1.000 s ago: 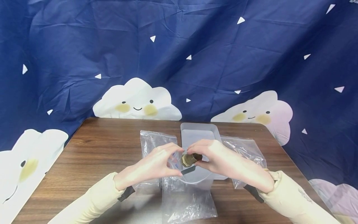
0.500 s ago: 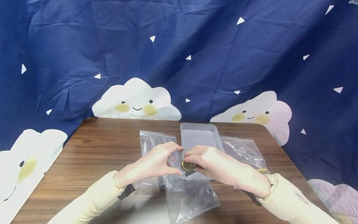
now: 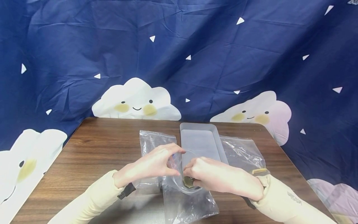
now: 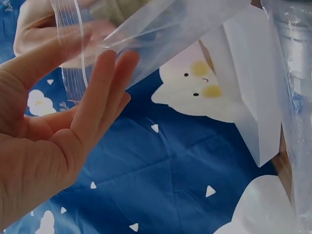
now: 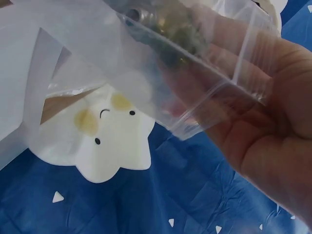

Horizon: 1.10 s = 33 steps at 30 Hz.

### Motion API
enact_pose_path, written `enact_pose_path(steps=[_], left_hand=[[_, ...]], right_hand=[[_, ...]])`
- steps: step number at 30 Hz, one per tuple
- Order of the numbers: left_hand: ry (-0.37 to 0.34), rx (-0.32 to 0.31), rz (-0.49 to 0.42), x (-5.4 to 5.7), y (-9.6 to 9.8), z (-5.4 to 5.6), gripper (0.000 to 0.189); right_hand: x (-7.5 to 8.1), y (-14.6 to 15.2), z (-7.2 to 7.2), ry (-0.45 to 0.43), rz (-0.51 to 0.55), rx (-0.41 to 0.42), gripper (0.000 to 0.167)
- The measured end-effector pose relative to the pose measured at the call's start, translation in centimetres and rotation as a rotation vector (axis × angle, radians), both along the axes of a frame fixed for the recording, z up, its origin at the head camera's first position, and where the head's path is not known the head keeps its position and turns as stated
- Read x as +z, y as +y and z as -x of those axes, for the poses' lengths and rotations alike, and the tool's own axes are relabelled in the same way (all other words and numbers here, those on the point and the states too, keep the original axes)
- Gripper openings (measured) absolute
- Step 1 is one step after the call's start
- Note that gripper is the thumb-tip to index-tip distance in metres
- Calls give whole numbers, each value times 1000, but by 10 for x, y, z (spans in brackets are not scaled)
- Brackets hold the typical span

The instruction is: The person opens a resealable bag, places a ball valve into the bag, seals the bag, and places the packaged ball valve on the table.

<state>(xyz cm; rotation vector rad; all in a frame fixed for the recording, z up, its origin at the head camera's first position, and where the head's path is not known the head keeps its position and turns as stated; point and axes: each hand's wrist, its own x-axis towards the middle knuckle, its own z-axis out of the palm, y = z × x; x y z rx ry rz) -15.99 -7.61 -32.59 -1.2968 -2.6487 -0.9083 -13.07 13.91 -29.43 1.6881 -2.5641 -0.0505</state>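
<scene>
A clear zip bag [image 3: 193, 203] hangs over the table's front part, its mouth spread wide. My left hand [image 3: 155, 161] holds the bag's rim at the left, thumb and fingers apart; the zip strip [image 4: 80, 44] crosses near its fingertips. My right hand [image 3: 208, 174] reaches into the mouth and grips a brass fitting [image 3: 188, 181] with a hexagonal part. Through the plastic, the right wrist view shows the brass fitting [image 5: 173, 31] with a silvery round opening at one end. My right fingers hide much of it.
Behind the hands lies a pale grey tray [image 3: 216, 133]. Another zip bag [image 3: 148, 141] lies left of it, with a silvery cylindrical item [image 4: 297, 53] inside. A third bag [image 3: 243, 149] lies to the right, near a yellow piece [image 3: 259, 170] by my right wrist.
My right hand has moved down and toward me with the brass fitting, deeper into the bag's mouth. The bag's mouth has sunk a little. My left hand has stayed almost still.
</scene>
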Motion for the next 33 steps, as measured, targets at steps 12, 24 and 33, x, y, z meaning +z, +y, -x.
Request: enact_pose_path(steps=[12,24,33], left_hand=[[-20,-28,47,-4,-1,0,54],[-66,-19,35,-1,1,-2,48],[-68,-18,51,-6,2,-3,46]], right_hand=[[-17,-15,-1,80,-148,-4,20],[-17,-15,-4,116,-123,6,18],[7,8,-15,118,229,29,21]])
